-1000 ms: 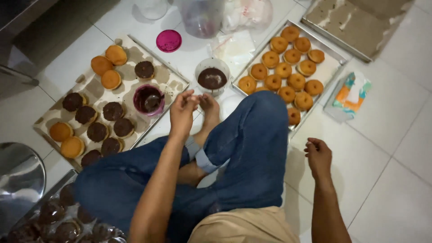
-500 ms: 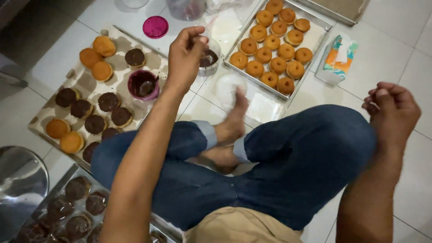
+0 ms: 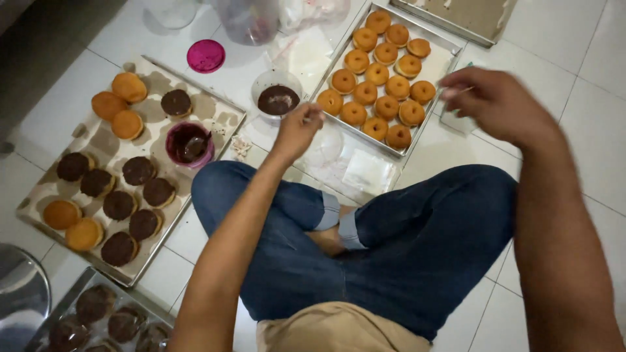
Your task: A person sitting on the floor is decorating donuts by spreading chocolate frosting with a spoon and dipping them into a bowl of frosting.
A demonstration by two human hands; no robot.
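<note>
The left hand [image 3: 297, 130] hovers at the centre of the view, fingers curled together with nothing plainly in them; whether it pinches something cannot be told. The bowl of chocolate glaze [image 3: 278, 99] sits just beside it at 11 o'clock. The right hand [image 3: 499, 104], blurred, is half-curled at 2 o'clock over the edge of the tray of plain doughnuts [image 3: 450, 49]; its grip cannot be told. At 9 o'clock lies a paper-lined tray [image 3: 225, 117] of glazed and plain doughnuts with a pink cup [image 3: 189, 143].
</note>
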